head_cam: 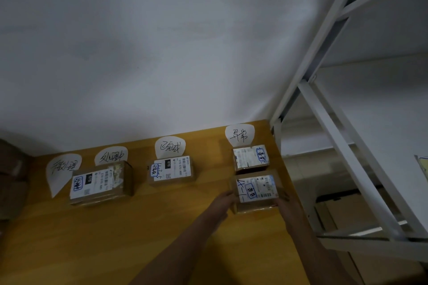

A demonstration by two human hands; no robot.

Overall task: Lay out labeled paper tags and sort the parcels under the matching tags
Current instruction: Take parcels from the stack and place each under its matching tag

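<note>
Left hand grips the left side of the front parcel and right hand clasps its near right corner. Whether it rests on the wooden table, can't tell. It's just in front of the back parcel, under the rightmost paper tag. Further left lie the middle parcel and the big parcel.

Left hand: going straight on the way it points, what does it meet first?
The near parcel that the left hand grips; beyond it, probably the far parcel under the paper tag.
</note>
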